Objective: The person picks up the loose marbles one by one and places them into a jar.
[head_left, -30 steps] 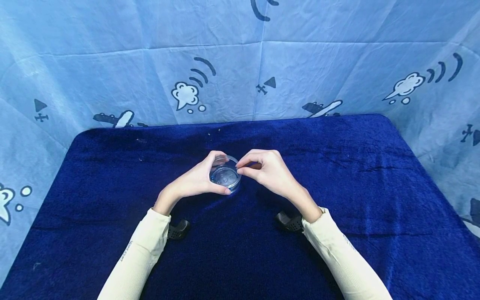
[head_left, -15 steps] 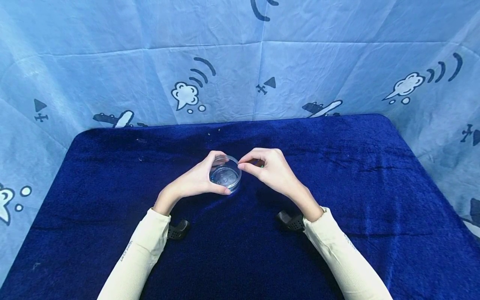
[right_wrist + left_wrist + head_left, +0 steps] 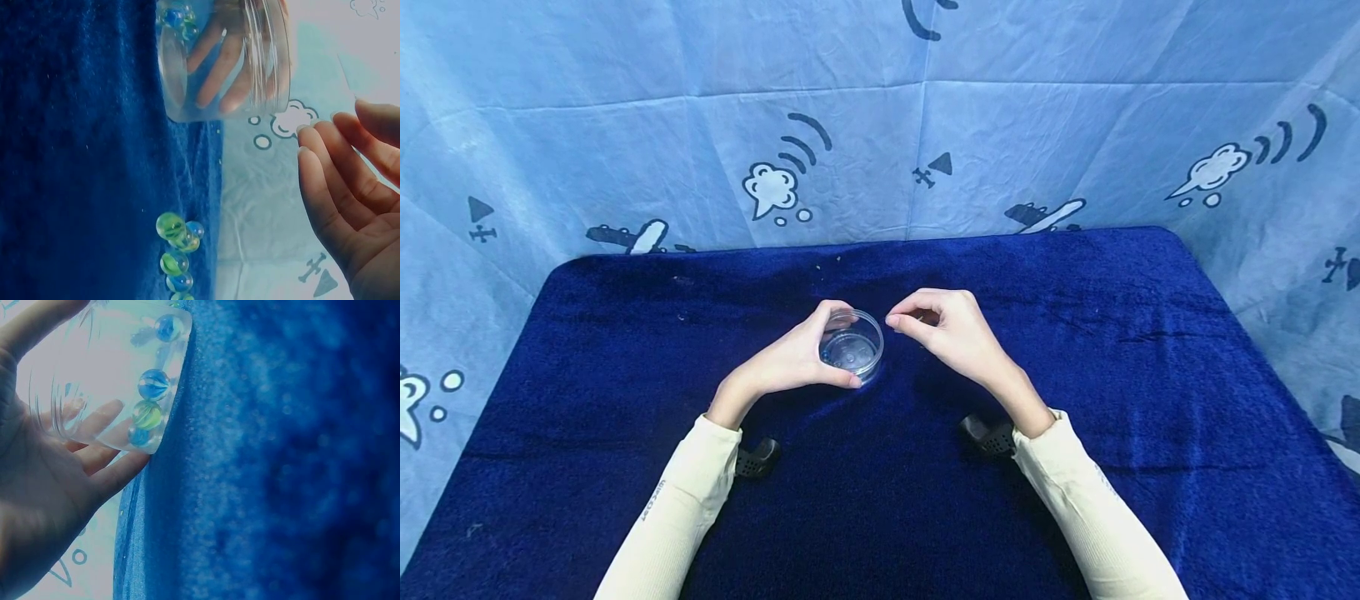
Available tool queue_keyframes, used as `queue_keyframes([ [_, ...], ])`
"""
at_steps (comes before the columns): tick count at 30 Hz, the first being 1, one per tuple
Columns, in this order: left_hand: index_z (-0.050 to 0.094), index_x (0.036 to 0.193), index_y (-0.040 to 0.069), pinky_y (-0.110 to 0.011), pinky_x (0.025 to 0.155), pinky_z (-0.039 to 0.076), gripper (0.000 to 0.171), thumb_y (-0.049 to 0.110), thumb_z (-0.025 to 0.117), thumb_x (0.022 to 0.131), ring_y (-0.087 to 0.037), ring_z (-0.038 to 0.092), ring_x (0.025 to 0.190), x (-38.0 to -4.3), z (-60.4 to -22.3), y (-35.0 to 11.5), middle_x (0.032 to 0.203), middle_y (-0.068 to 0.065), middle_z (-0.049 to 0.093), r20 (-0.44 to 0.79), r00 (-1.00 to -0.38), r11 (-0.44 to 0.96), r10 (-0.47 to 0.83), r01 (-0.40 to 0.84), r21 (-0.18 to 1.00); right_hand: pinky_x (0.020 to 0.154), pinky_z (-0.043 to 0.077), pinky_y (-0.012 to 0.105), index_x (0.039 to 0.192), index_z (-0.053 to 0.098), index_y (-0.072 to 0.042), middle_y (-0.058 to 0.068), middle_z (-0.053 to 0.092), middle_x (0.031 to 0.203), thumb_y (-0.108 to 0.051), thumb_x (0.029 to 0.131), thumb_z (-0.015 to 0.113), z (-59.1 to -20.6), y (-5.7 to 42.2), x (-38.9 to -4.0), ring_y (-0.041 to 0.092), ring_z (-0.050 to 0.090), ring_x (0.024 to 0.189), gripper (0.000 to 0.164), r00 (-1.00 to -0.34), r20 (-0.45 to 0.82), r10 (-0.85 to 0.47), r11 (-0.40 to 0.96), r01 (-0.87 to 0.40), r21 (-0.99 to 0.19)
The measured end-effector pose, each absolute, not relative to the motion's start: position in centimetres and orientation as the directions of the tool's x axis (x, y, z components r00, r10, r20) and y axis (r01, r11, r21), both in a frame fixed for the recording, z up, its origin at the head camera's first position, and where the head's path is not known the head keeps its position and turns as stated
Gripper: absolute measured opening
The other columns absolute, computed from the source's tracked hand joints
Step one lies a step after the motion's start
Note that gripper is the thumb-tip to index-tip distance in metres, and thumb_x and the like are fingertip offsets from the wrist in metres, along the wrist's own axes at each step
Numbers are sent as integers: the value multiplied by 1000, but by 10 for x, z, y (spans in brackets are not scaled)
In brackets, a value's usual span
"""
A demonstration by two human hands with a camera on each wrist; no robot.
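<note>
A clear plastic jar (image 3: 852, 354) stands on the dark blue cloth, its open mouth facing up. My left hand (image 3: 790, 354) grips its side, thumb in front and fingers behind. Several blue and green glass marbles (image 3: 154, 384) lie at the bottom of the jar in the left wrist view. My right hand (image 3: 958, 333) hovers just right of the rim. Its fingers (image 3: 322, 181) are loosely bent, with the thumb near the index finger and nothing visible between them. Several loose marbles (image 3: 174, 263) lie in a cluster on the cloth below it, hidden by the hand in the head view.
A dark blue velvety cloth (image 3: 880, 508) covers the table. Behind it hangs a light blue curtain (image 3: 865, 67) with printed clouds and planes. Black wrist devices (image 3: 758, 458) sit under both cream sleeves.
My right hand has moved from the jar's rim rightward and slightly away from me, leaving a gap. The left hand and jar stay in place.
</note>
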State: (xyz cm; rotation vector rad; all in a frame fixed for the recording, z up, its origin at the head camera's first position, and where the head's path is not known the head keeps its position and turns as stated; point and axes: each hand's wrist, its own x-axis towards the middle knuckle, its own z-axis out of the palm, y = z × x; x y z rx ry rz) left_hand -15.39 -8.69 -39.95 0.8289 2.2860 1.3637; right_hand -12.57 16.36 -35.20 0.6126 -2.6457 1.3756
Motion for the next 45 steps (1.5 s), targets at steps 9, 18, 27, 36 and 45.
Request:
queue_keyframes([
  [9,37,144,2,-46,119,35,91,18,93,76,-34,47,142,-154,-399,-88,148,-22,51,-6,-766,365,642,300,881,66,54,28,96,80,-6,1,75,86,-13,94,76,-350,175,-131,17,68,73,8,-939,242,-243,533,-338,-776],
  [18,38,145,3,-46,120,34,90,19,93,76,-34,45,142,-154,-400,-88,149,-21,50,-15,-770,368,638,288,884,63,50,19,96,79,-4,7,75,83,-11,94,75,-354,191,-139,31,71,76,8,-960,214,-181,543,-279,-792],
  [27,38,145,3,-46,119,34,90,19,93,76,-34,46,142,-153,-398,-88,148,-21,51,-8,-769,368,639,296,881,68,49,19,104,79,-1,10,78,96,-8,94,75,-360,203,-146,21,71,82,12,-975,149,-162,589,-217,-779],
  [36,38,145,3,-45,120,34,90,19,93,76,-33,46,142,-152,-398,-88,149,-21,51,-18,-771,356,636,273,894,71,50,18,106,78,0,11,78,103,-6,93,76,-366,211,-151,23,73,88,15,-982,119,-145,624,-184,-760],
  [45,38,145,4,-45,119,34,90,19,93,76,-32,46,142,-152,-398,-87,150,-20,51,-20,-772,361,635,273,892,73,50,16,106,78,0,12,78,102,-3,91,76,-373,217,-154,24,74,91,15,-983,111,-147,633,-179,-753],
])
